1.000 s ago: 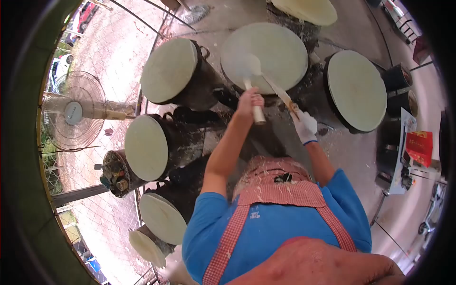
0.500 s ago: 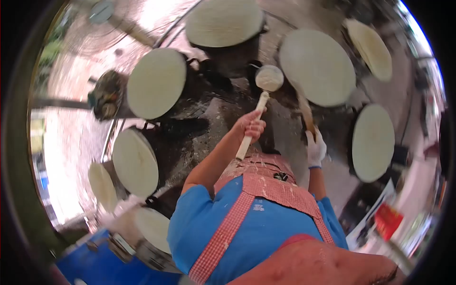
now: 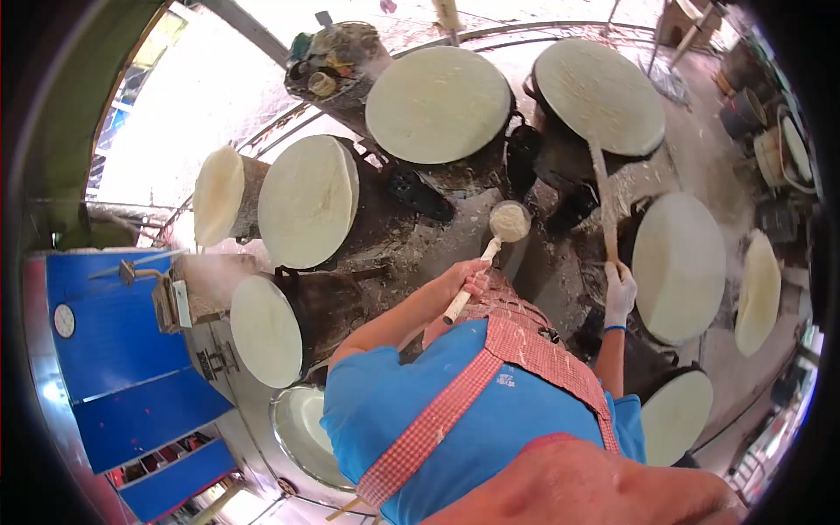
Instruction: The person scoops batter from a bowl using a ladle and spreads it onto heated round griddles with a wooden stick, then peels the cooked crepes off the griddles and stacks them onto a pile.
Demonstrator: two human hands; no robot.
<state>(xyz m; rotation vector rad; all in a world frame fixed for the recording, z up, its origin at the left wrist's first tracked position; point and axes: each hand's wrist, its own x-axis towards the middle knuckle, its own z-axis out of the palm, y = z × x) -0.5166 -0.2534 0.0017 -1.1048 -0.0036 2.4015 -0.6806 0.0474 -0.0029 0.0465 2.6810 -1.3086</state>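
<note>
My left hand (image 3: 468,278) is wrapped round the pale handle of a ladle (image 3: 510,220), whose round cup holds whitish batter. The cup hangs over the floor between the stoves. On the right, my right hand (image 3: 620,293), in a white glove, grips a long flat wooden spatula (image 3: 604,192). Its far end overlaps the near rim of a round griddle covered in pale batter (image 3: 599,96); I cannot tell whether it touches. Another batter-covered griddle (image 3: 678,267) lies just right of my gloved hand.
More round pale griddles curve around me, among them one ahead (image 3: 439,105) and one to the left (image 3: 308,201). A large metal basin (image 3: 302,429) sits at lower left near a blue cabinet (image 3: 122,332). Buckets (image 3: 744,114) stand at far right. A cluttered stand (image 3: 337,66) is at the back.
The view has turned, so the griddles appear shifted, and the blue cabinet and basin show more fully. Both hands keep hold of the ladle and the spatula.
</note>
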